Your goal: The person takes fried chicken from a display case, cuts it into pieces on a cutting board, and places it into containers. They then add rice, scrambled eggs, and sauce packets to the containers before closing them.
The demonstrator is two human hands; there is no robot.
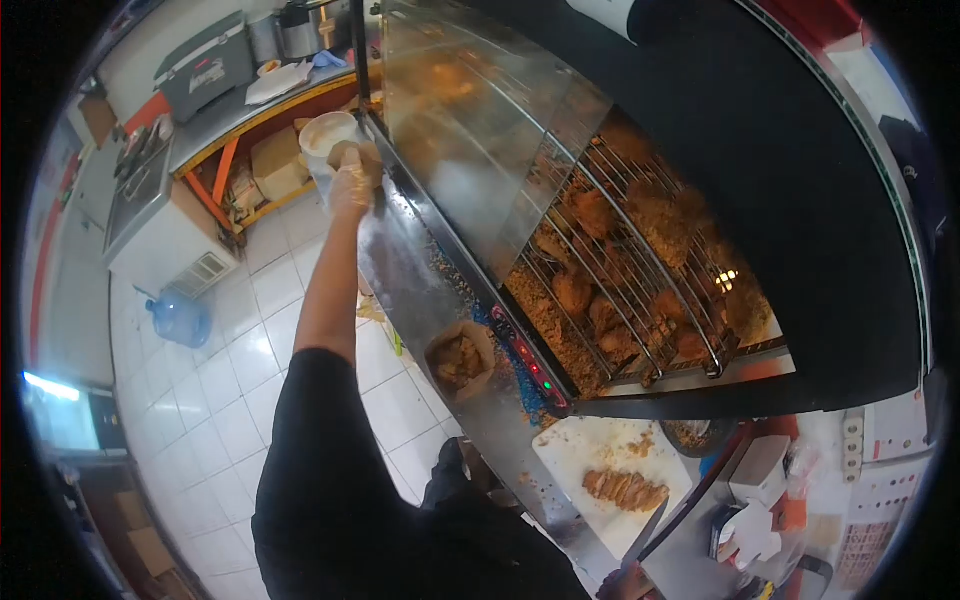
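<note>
My left hand (350, 185), in a clear plastic glove, stretches far along the steel counter with its fingers closed on a brown paper bag (370, 165). Beside it stands a white tub (325, 132). At the bottom edge, my right hand (622, 582) is partly cut off and grips a knife (646, 530), its blade pointing toward the white cutting board (570, 450). Sliced, browned fried meat (625, 490) lies on that board among crumbs. Between my hands, an open paper bag (460, 362) holding pieces of food stands on the counter.
A glass warming cabinet (500, 130) borders the counter, with fried pieces (600, 290) on its wire racks. A dark bowl (698, 435) sits behind the board. On the tiled floor is a blue water jug (180, 320). A grey case (205, 70) rests on the far worktop.
</note>
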